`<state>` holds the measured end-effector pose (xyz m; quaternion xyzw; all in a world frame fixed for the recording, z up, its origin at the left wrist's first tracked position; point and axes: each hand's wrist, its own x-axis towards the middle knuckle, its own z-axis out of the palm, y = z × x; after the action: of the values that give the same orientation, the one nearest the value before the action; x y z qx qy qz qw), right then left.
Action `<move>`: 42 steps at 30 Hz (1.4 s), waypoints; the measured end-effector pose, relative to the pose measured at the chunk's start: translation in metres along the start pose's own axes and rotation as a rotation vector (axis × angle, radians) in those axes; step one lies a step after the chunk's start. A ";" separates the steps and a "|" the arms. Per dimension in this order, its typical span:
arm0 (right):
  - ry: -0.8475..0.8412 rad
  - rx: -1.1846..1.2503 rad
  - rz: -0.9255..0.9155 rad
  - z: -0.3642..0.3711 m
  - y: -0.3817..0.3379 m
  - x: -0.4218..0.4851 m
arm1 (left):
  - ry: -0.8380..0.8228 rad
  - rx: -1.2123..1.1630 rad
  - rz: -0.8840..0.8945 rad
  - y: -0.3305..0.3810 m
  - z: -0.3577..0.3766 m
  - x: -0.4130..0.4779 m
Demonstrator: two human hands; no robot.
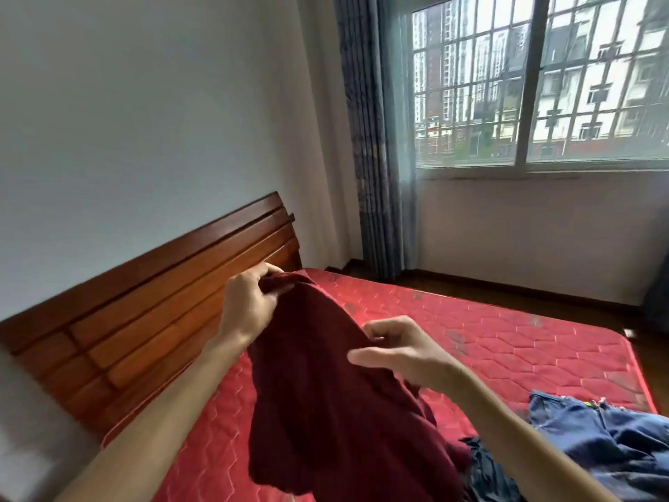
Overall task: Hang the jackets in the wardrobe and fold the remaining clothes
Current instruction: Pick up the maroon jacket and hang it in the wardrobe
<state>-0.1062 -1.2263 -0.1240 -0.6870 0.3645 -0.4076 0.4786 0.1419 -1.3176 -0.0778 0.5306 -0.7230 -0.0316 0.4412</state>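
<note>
A dark red knitted garment (336,400) hangs in the air above the red mattress (506,342). My left hand (249,302) pinches its top edge near the headboard side. My right hand (402,349) rests against the garment's right edge, thumb and fingers curled on the cloth, index finger stretched out. The garment's lower part drapes down over a dark piece of clothing (485,469). Blue denim clothing (608,440) lies crumpled at the bed's lower right.
A wooden headboard (152,320) runs along the left against a white wall. Blue-grey curtains (376,139) hang beside a barred window (535,81). Dark wooden floor (543,295) lies between the bed and the far wall.
</note>
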 end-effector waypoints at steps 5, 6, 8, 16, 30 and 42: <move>0.139 -0.032 0.055 0.044 0.017 0.010 | 0.168 -0.158 -0.013 0.031 -0.032 -0.020; 0.238 0.027 0.085 0.047 0.024 0.014 | 0.202 -0.196 -0.031 0.036 -0.038 -0.026; 0.222 0.165 0.149 0.054 0.034 0.018 | 0.256 -0.235 -0.054 0.042 -0.050 -0.036; -0.032 0.025 0.007 0.120 0.012 0.018 | 0.270 -0.179 -0.140 0.033 -0.106 -0.071; -0.042 0.069 -0.054 0.185 -0.027 0.043 | 0.549 -0.014 -0.284 -0.036 -0.248 -0.128; -0.110 0.097 -0.075 0.237 -0.059 0.051 | 0.687 -0.091 -0.475 -0.094 -0.376 -0.197</move>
<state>0.1362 -1.1701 -0.1066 -0.6975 0.2917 -0.4042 0.5148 0.4728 -1.0430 -0.0161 0.6425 -0.3893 0.0143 0.6599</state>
